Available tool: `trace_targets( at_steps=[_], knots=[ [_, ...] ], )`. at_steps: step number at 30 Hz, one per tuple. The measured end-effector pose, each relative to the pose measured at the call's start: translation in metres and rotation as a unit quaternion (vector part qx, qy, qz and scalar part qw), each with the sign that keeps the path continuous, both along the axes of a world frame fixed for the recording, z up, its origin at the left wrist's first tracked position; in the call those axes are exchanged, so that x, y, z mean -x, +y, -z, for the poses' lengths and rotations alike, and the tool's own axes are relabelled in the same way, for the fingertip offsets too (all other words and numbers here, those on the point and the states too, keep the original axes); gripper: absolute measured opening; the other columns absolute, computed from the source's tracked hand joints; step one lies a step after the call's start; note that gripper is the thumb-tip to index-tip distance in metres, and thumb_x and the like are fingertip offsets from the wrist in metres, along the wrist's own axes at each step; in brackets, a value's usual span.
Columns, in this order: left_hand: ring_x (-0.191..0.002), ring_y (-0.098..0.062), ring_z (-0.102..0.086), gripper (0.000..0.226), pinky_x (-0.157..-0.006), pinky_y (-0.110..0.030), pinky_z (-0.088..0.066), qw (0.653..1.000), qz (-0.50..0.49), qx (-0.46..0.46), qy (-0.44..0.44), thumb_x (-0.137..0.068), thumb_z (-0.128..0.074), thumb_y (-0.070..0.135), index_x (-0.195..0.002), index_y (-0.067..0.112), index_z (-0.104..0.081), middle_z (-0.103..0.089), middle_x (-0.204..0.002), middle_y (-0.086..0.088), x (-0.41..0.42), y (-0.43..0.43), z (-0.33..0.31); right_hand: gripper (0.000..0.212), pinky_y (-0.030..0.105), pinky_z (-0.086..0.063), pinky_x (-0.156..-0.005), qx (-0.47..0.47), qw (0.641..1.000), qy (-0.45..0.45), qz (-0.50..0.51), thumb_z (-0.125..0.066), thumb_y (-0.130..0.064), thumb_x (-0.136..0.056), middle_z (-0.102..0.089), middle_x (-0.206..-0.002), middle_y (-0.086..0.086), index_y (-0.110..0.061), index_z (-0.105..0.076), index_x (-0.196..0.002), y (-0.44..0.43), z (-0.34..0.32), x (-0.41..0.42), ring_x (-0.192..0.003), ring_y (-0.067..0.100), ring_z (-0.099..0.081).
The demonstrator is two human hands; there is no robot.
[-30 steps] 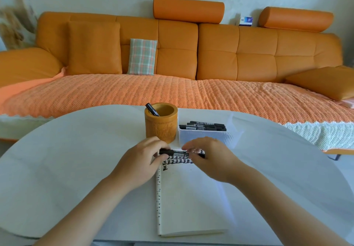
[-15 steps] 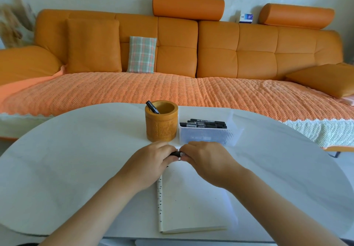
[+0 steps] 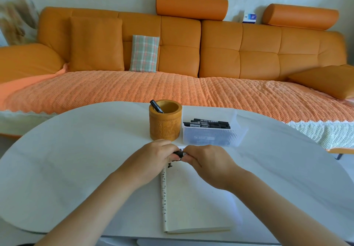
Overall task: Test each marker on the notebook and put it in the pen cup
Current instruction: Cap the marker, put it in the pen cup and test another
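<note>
The notebook lies open on the white table with its near edge close to the table's near edge, and no hand pins it flat. A forearm dragging back could probably slide it toward the person. Over its far end, where black test marks sit on the page, both hands meet on one black marker, and this looks like the riskier spot. I cannot tell whether the cap is on or off. If it is being pulled and gives way suddenly, the hands could jerk apart and the bare tip could streak the page, the fingers or the white tabletop. If it is being pressed on, a crooked push could leave it loose, so the marker would dry out in the cup. The left hand is curled round the marker's left end, fingers folded over it. The right hand is curled round the right end in the same way. The two fists are so close that only a short stub of black barrel shows between them, and neither holds anything else. Just beyond the left knuckles stands the wooden pen cup, with one marker leaning inside, so a forward lurch could knock it. Just beside the cup on the right is a clear plastic box holding the remaining markers. Well behind the table is an orange sofa.
</note>
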State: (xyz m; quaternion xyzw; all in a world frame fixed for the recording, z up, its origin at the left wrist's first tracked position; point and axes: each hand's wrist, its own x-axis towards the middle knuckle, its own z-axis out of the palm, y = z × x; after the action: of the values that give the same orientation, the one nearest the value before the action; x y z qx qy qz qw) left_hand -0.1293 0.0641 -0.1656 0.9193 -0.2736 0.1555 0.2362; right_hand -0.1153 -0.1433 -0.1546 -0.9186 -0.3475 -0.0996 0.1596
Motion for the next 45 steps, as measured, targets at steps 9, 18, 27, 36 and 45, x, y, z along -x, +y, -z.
trace_targets(
  at_steps=[9,18,27,36,45],
  knots=[
    [-0.084,-0.008,-0.058,0.020,-0.072,-0.036,-0.050,0.996,0.017,0.057,0.071,-0.096,-0.056,0.031,-0.103,0.020,-0.071,-0.064,-0.088,0.004,0.000,0.011,-0.002,0.036,0.029,-0.030,-0.043,0.053,0.991,-0.126,0.006,-0.037,-0.045,-0.103,-0.052,-0.062,-0.007,-0.022,-0.056,-0.084,0.007,0.004,0.002,-0.049,0.021,-0.048],
    [-0.085,-0.006,-0.058,0.015,-0.077,-0.033,-0.048,0.997,-0.025,0.042,0.067,-0.095,-0.058,0.026,-0.101,0.019,-0.070,-0.064,-0.090,0.008,-0.002,0.033,-0.006,0.036,0.026,-0.026,-0.044,0.095,0.984,-0.151,-0.003,-0.036,-0.045,-0.098,-0.059,-0.066,-0.007,-0.024,-0.062,-0.084,-0.009,0.002,-0.005,-0.052,0.022,-0.055],
    [-0.089,-0.005,-0.054,0.023,-0.080,-0.028,-0.047,0.985,-0.148,0.028,0.078,-0.095,-0.055,0.036,-0.113,0.027,-0.067,-0.052,-0.094,0.014,-0.002,0.045,0.019,0.041,0.034,-0.049,-0.075,-0.059,0.997,0.046,0.010,-0.040,-0.021,-0.104,-0.050,-0.100,-0.006,-0.035,-0.042,-0.143,-0.018,-0.004,-0.004,-0.084,0.019,-0.056],
    [-0.099,-0.008,-0.043,0.029,-0.087,-0.031,-0.045,0.981,-0.179,0.028,0.070,-0.093,-0.059,0.035,-0.120,0.029,-0.068,-0.051,-0.092,0.012,-0.004,0.037,0.033,0.051,0.027,-0.050,-0.080,-0.333,0.898,0.285,-0.033,-0.041,0.006,-0.098,-0.063,-0.100,0.002,-0.033,-0.072,-0.110,-0.002,-0.006,0.004,-0.082,0.019,-0.059],
    [-0.131,-0.006,-0.025,0.068,-0.110,-0.029,-0.027,0.978,-0.124,0.073,0.150,-0.084,-0.041,0.057,-0.144,0.027,-0.038,-0.039,-0.141,0.013,-0.002,0.023,0.032,0.022,0.024,-0.048,-0.072,-0.350,0.890,0.286,-0.056,-0.066,0.000,-0.091,-0.064,-0.081,-0.009,-0.016,-0.064,-0.106,0.006,-0.003,0.006,-0.072,0.011,-0.057]
  ],
)
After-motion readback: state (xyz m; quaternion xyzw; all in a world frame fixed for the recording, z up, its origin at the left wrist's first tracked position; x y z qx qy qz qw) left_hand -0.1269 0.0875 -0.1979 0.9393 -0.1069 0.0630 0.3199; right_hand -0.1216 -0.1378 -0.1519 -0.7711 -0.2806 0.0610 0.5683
